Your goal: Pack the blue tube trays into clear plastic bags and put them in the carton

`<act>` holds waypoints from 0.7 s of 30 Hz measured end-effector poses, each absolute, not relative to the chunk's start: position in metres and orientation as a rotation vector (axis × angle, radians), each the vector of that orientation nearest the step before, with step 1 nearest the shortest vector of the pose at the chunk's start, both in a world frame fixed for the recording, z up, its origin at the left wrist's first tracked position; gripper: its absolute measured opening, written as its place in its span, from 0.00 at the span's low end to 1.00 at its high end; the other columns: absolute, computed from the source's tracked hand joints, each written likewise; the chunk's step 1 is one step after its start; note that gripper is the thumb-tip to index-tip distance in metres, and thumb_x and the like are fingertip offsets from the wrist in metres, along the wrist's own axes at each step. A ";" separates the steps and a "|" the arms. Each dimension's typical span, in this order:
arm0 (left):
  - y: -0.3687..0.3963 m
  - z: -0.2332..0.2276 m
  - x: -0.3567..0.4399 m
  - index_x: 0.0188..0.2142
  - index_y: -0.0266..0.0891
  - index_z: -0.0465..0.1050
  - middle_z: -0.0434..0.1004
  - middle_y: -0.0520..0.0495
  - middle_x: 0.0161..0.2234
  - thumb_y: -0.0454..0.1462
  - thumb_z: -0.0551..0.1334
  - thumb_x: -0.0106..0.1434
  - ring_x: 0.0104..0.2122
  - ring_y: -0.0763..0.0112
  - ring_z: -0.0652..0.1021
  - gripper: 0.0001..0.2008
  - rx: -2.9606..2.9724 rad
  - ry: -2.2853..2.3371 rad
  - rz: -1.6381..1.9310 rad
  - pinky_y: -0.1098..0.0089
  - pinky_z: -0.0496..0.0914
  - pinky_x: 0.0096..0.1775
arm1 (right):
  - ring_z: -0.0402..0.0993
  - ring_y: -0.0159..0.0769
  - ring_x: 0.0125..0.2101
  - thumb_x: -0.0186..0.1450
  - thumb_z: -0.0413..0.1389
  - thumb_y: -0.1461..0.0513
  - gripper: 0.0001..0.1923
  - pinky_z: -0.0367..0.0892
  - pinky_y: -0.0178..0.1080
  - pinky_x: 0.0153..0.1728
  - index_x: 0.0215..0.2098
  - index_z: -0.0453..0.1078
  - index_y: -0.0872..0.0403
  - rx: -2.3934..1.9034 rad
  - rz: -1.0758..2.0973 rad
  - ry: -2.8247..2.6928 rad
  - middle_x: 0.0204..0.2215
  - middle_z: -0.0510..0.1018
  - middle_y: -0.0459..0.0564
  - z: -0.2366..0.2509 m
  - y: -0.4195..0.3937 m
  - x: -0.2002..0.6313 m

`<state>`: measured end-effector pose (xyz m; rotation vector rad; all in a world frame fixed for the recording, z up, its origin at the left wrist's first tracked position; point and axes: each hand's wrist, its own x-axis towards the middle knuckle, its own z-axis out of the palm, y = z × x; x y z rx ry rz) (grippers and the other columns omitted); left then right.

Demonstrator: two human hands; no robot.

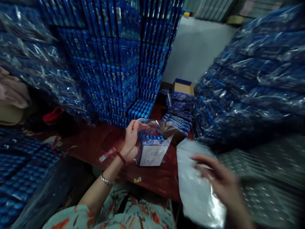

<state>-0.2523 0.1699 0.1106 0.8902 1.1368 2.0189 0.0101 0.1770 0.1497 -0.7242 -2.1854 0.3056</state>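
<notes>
My left hand [131, 137] is closed on the edge of a clear plastic bag [168, 141] and lifts it upright. Inside the bag, on the dark red table, stands a small box [150, 156] with a pale printed front face and a row of blue-capped items along its top. My right hand [218, 178], blurred by motion, hovers over a stack of pale plastic bags [190, 190] at the table's right side. Its fingers look stretched and apart, with nothing seen in them.
Tall stacks of blue packs [114, 60] rise behind the table [95, 140]. Flat printed cartons [178, 113] lie at the back near an open box [183, 86]. Wrapped blue packs [257, 79] crowd the right. A pink wrapper [108, 154] lies left of the bag.
</notes>
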 end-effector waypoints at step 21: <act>0.112 0.042 -0.224 0.45 0.38 0.69 0.79 0.42 0.42 0.27 0.49 0.62 0.46 0.68 0.76 0.16 2.321 1.171 1.445 0.62 0.67 0.53 | 0.73 0.38 0.43 0.56 0.44 0.68 0.17 0.43 0.58 0.61 0.34 0.73 0.50 -0.837 0.660 -1.547 0.37 0.79 0.45 0.059 0.220 -0.086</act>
